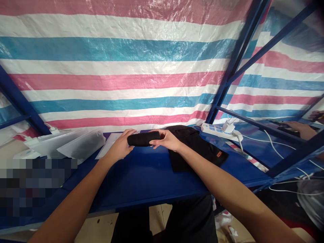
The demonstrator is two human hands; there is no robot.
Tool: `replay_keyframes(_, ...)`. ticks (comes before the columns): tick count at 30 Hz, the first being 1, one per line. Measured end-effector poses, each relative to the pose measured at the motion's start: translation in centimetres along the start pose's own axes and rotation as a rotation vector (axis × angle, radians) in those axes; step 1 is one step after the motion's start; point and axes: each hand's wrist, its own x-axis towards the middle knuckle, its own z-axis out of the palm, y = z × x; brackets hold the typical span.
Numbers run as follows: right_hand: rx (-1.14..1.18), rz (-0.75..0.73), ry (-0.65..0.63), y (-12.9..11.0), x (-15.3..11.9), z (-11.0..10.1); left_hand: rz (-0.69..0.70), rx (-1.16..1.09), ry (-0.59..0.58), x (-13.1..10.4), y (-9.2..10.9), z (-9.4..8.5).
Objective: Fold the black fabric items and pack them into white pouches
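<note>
A tightly rolled piece of black fabric [143, 138] is held level just above the blue table [136, 179]. My left hand [122, 145] grips its left end, and my right hand [165, 140] closes around the right end with thumb and fingers. What the roll would be when unfolded cannot be made out. Beside my right hand and partly under my right forearm lie black shorts [202, 143], spread flat, with small orange lettering near one hem.
Clear plastic bags [82, 145] lie at the left, near a white sheet [107, 145]. A white power strip [215, 131] with plugs and cables sits right of the shorts. Blue metal posts [227, 81] frame the striped tarp [126, 81]. Another person's hand [300, 128] shows at far right.
</note>
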Motion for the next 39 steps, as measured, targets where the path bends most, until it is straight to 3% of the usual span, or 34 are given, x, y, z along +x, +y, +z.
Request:
replay_keyframes(4,-0.518,-0.19,0.174,-0.8,-0.6,0.7,0.012,0.044,-0.02,-0.2,0.6,0.1)
replay_keyframes(7,-0.776,-0.317,0.269,-1.3,-1.2,1.9,0.047,0.084,0.022,-0.2,0.8,0.6)
replay_keyframes(12,-1.13,-0.338,0.126,-1.2,-1.9,3.9,0.141,0.101,0.066,0.1,1.0,1.4)
replay_keyframes(15,-1.211,-0.325,0.067,-1.1,-2.0,4.6,0.181,0.069,0.109,0.2,1.6,1.2)
replay_keyframes(21,-1.193,-0.272,0.278,-0.8,-1.7,4.5,0.251,0.009,0.176,0.3,3.0,0.7)
replay_keyframes(27,-0.806,-0.434,0.125,-0.2,-1.4,3.0,0.241,-0.147,-0.012,-0.1,2.8,0.2)
replay_keyframes(30,-0.676,-0.43,0.187,0.0,-1.1,2.2,0.218,-0.229,-0.014,-0.3,2.3,-0.7)
replay_keyframes(34,-0.554,-0.294,0.31,0.3,-0.6,1.7,0.178,-0.127,0.008,-0.1,1.6,-1.7)
replay_keyframes(39,-0.402,-0.239,0.305,0.3,-0.2,1.1,0.142,0.046,-0.138,-0.2,0.9,-2.1)
